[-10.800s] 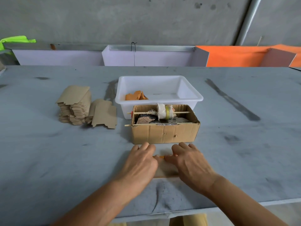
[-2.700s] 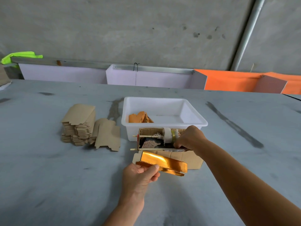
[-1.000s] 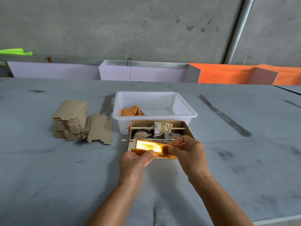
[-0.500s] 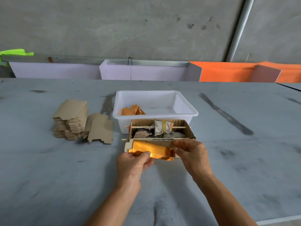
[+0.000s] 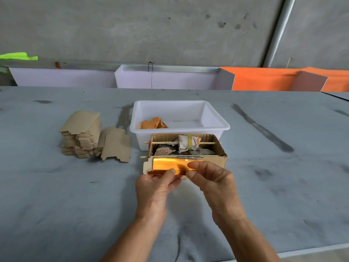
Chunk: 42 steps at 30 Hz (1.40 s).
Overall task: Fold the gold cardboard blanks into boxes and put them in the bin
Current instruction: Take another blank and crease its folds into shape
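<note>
Head view: both hands pinch a gold blank (image 5: 170, 164) above the bench (image 5: 56, 195), left hand (image 5: 156, 186) at its lower edge, right hand (image 5: 211, 178) at its right end. Behind it, an open cardboard box (image 5: 217, 161), then the white bin (image 5: 215, 123) holding folded gold boxes (image 5: 154, 123). Stacked brown blanks (image 5: 83, 135) lie toward the bench's left edge.

I have two hands at work, my left hand (image 5: 157, 186) and my right hand (image 5: 213, 181), and between them one gold blank (image 5: 170, 164). On the counter (image 5: 283, 176) I count one white bin (image 5: 215, 118), with a few folded gold boxes (image 5: 154, 124) inside, too bunched to number. One brown carton (image 5: 221, 159) sits before it, crossed by two thin sticks (image 5: 206, 143). To my left stands one tall stack of blanks (image 5: 81, 133), uncountable, with one smaller leaning pile (image 5: 116, 146) beside it.
</note>
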Tool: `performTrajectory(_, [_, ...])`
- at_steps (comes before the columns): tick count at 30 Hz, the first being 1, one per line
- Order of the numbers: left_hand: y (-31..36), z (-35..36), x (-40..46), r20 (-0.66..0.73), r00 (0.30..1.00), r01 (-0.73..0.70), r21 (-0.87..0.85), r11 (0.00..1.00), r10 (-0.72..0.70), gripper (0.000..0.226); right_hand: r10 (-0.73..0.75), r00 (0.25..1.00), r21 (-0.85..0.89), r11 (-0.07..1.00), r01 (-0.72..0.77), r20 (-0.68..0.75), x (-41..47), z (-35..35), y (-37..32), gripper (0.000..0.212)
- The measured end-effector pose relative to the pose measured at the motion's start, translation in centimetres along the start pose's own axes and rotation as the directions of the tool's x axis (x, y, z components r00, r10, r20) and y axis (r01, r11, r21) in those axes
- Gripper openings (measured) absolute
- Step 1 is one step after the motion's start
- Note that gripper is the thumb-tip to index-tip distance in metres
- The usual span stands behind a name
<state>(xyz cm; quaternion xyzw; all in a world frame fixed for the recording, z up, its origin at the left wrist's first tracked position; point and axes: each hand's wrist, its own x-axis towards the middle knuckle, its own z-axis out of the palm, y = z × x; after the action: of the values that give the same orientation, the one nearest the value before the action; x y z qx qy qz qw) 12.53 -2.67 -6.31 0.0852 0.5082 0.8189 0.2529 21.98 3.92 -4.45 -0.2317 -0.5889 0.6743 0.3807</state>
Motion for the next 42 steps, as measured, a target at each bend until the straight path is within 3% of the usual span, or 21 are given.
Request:
performTrajectory(23, [0.1,-0.1,-0.4,0.0,0.999,-0.048,0.024,0.999,0.048,0.013,0.084,0.996,-0.095,0.992,-0.081,0.023,0.3,1.0,0.1,0.02])
performTrajectory(37, [0.2,-0.1,-1.1,0.075,0.996,-0.043,0.007,0.999,0.043,0.027,0.266,0.962,-0.252,0.936,-0.244,0.056,0.7,0.7,-1.8,0.016])
performTrajectory(42, [0.4,0.3,-1.5,-0.003,1.0,0.009,-0.042,0.999,-0.009,0.03,0.289,0.956,-0.306,0.916,-0.26,0.052,0.7,0.6,-2.1,0.017])
